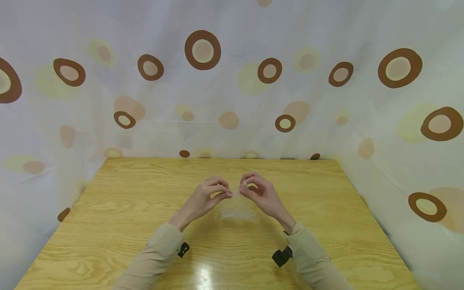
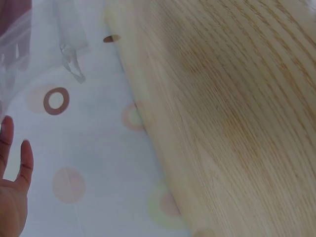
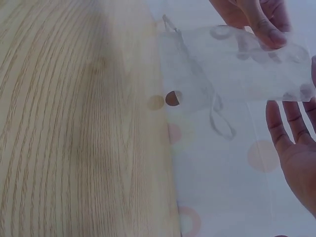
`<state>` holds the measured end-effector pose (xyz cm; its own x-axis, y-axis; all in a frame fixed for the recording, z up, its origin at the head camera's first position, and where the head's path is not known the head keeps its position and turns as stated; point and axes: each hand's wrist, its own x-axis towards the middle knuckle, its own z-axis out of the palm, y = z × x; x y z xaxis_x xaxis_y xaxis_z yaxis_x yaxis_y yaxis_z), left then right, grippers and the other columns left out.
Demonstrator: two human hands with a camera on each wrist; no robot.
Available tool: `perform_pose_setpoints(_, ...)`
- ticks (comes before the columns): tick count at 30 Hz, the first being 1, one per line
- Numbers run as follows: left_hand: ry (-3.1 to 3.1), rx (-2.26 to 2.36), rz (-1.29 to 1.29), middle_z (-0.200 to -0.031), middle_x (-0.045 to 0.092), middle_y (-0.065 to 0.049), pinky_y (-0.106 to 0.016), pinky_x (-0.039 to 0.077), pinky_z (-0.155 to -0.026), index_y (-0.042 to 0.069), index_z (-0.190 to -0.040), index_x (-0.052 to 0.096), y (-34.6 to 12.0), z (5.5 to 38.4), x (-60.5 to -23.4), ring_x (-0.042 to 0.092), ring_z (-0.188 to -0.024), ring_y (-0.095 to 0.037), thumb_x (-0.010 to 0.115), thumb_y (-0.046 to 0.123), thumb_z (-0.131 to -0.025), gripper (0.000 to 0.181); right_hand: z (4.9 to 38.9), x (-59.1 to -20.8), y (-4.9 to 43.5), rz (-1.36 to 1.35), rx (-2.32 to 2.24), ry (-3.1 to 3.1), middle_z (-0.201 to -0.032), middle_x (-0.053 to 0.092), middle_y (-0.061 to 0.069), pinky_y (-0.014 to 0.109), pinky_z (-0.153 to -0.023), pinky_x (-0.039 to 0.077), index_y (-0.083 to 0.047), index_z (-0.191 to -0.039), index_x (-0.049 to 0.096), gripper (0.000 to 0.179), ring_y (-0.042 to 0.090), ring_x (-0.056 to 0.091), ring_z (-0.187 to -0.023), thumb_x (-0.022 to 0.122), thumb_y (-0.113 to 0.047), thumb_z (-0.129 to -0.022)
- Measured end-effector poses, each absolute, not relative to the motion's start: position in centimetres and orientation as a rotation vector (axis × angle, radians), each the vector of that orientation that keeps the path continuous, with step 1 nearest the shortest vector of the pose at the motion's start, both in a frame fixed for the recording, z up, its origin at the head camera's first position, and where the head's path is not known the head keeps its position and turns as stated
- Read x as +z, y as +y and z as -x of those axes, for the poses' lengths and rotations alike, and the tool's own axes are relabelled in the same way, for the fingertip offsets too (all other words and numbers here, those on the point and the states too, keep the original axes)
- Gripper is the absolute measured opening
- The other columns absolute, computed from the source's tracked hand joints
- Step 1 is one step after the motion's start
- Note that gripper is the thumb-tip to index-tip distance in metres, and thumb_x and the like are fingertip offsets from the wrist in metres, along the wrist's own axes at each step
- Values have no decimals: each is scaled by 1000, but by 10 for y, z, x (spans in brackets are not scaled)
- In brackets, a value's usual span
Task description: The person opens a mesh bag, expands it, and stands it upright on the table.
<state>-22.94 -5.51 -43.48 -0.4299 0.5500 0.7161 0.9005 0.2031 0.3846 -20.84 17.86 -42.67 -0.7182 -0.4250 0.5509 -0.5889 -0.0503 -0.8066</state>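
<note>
clear plastic bag (image 1: 237, 207) held above the worktop (image 1: 127, 209), between both hands. left hand (image 1: 210, 195) and right hand (image 1: 259, 193) each pinch its upper edge with curled fingertips. judged very light, limp, slippery film, possibly with a drawstring; best taken at the mouth edge, near the corners.

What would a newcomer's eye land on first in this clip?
Probably the two hands meeting above the middle of the wooden table: the left hand and the right hand pinch the top of a small clear plastic bag between them. Behind the table hangs a white curtain dotted with brown and yellow rings.
</note>
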Motion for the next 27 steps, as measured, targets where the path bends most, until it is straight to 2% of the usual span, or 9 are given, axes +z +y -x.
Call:
perform_pose_setpoints(3,-2047,-1101,1344,-97,66,-6,-26,54,-76,6,-91,76,-55,230,-436,63,-87,-17,74,6,-89,3,209,-428,180,-1112,1867,-2031,-110,54,19,22,-88,56,8,-96,63,9,9,58,-100,60,0,-99)
perform_pose_setpoints(5,-2049,-1094,1333,-97,66,-5,-25,53,-75,6,-90,76,-55,230,-437,62,-87,-17,75,4,-87,4,210,-428,180,-1110,1849,-2011,-108,56,17,22,-86,56,10,-94,64,13,7,58,-98,58,0,-99)
perform_pose_setpoints(7,-2058,-1093,1323,-98,67,-5,-26,53,-76,6,-93,76,-56,230,-437,62,-88,-16,76,3,-86,8,211,-428,181,-1104,1835,-2000,-107,58,10,22,-84,56,12,-92,64,16,6,58,-97,57,0,-100)
perform_pose_setpoints(12,-2077,-1115,1362,-96,69,-3,-27,54,-78,7,-110,72,-56,229,-437,63,-86,-13,77,3,-85,26,211,-428,181,-1088,1821,-1988,-109,59,-7,22,-81,55,14,-93,64,20,4,59,-94,55,-1,-102)
perform_pose_setpoints(15,-2080,-1124,1398,-93,70,-2,-27,54,-77,8,-110,70,-56,229,-435,62,-83,-12,76,2,-86,25,210,-427,180,-1074,1817,-2000,-110,60,-10,23,-80,55,14,-94,65,20,5,60,-94,54,0,-102)
perform_pose_setpoints(19,-2089,-1106,1408,-93,71,-1,-24,55,-79,9,-99,73,-56,228,-433,65,-84,-11,76,0,-85,17,210,-425,180,-1070,1811,-2054,-109,62,-6,25,-83,56,12,-107,64,15,7,62,-99,57,0,-101)
perform_pose_setpoints(23,-2096,-1094,1401,-92,71,-1,-24,55,-81,10,-95,74,-56,227,-432,66,-85,-12,77,0,-85,14,209,-425,180,-1088,1778,-2096,-104,63,6,26,-85,55,10,-122,59,26,9,60,-96,61,3,-98)
perform_pose_setpoints(27,-2102,-1060,1394,-91,71,-1,-25,55,-81,10,-95,74,-56,227,-432,66,-86,-12,76,3,-87,10,208,-425,181,-1081,1723,-2125,-103,66,8,25,-82,56,10,-114,62,18,7,61,-92,61,6,-96)
